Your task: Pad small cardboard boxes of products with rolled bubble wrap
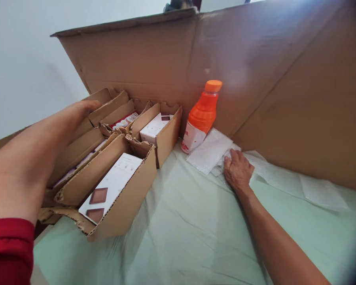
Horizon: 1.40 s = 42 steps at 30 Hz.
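Observation:
My left hand point(87, 106) reaches over the left row of open cardboard boxes point(112, 103), its fingers dipping behind a box wall out of sight. What they touch, if anything, I cannot see. On the green cloth, my right hand point(238, 168) has its fingers curled on a crumpled piece of clear bubble wrap point(222, 160). A flat white bubble-wrap sheet point(210, 151) lies just left of that hand, against the foot of an orange bottle point(203, 114). White boxes with brown squares printed on them, a near one point(115, 180) and a farther one point(156, 126), sit inside the cardboard boxes.
A tall cardboard panel point(142, 59) stands behind everything, continuing along the right side. More bubble wrap point(302, 186) stretches along its foot. Red packaging point(126, 120) shows in one back box. Green cloth point(178, 225) covers the surface in front.

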{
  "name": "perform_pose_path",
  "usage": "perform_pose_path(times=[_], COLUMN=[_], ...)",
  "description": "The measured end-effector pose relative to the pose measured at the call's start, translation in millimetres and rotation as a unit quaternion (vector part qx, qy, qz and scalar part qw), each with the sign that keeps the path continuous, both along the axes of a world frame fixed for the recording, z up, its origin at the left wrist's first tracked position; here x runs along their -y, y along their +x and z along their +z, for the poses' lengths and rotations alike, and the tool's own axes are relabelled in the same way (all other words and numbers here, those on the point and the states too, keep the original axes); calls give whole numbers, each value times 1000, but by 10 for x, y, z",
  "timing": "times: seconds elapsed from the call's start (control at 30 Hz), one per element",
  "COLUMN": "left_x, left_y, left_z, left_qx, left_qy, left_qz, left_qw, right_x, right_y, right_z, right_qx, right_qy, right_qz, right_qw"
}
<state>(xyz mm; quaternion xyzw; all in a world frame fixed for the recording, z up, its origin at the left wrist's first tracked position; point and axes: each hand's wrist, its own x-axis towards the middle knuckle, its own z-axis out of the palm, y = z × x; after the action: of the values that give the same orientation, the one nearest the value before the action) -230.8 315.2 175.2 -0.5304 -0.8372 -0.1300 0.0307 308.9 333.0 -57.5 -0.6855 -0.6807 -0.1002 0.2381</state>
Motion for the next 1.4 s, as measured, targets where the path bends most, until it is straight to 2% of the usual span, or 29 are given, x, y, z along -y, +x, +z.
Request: perform_pose_path(times=[0.1, 0.17, 0.27, 0.33, 0.4, 0.47, 0.6, 0.7, 0.8, 0.9, 1.03, 1.13, 1.2, 1.23, 1.3, 1.4], left_x=[78, 179, 411, 629, 901, 1213, 1744, 1817, 1539, 1075, 527, 284, 200, 180, 182, 279], left_y=[124, 223, 420, 623, 912, 1288, 2189, 2841, 3392, 3838, 4223, 4313, 4297, 4277, 4233, 4220], left_z=[93, 182, 322, 412, 503, 591, 685, 622, 423, 98, -539, -1083, -1370, -1470, -1575, -1552], left_qx=[3, -4, -19, -11, 20, 50, 4, -27, -91, -186, -209, -188, -167, -157, -138, -119], left_qy=[3, 48, 142, 231, 325, 374, 324, 247, 182, 155, 77, 20, -5, -11, -9, 22], left_qz=[77, 96, 83, 49, -21, -117, -334, -465, -512, -521, -517, -510, -494, -485, -469, -450], left_qw=[997, 994, 986, 972, 945, 919, 885, 850, 835, 819, 827, 839, 853, 860, 872, 885], right_x=[34, 62, 103, 118, 122, 131, 283, 585, 964, 1235, 1306, 1269, 1256, 1256, 1262, 1276], right_y=[-14, -27, -48, -56, -56, -43, 39, 176, 353, 491, 554, 563, 572, 576, 583, 581], right_z=[38, 69, 113, 142, 180, 232, 337, 325, 221, 100, 4, -30, -48, -54, -62, -53], right_qx=[-3, -7, -19, -29, -40, -54, -79, -97, -100, -98, -110, -119, -124, -127, -132, -140], right_qy=[1, -3, -21, -31, -33, -32, -11, 2, -6, -20, -44, -55, -58, -59, -61, -65], right_qz=[6, 6, 0, -1, 1, 7, 14, 36, 59, 65, 73, 76, 78, 80, 79, 77], right_qw=[1000, 1000, 1000, 999, 999, 998, 997, 995, 993, 993, 990, 989, 988, 987, 986, 985])
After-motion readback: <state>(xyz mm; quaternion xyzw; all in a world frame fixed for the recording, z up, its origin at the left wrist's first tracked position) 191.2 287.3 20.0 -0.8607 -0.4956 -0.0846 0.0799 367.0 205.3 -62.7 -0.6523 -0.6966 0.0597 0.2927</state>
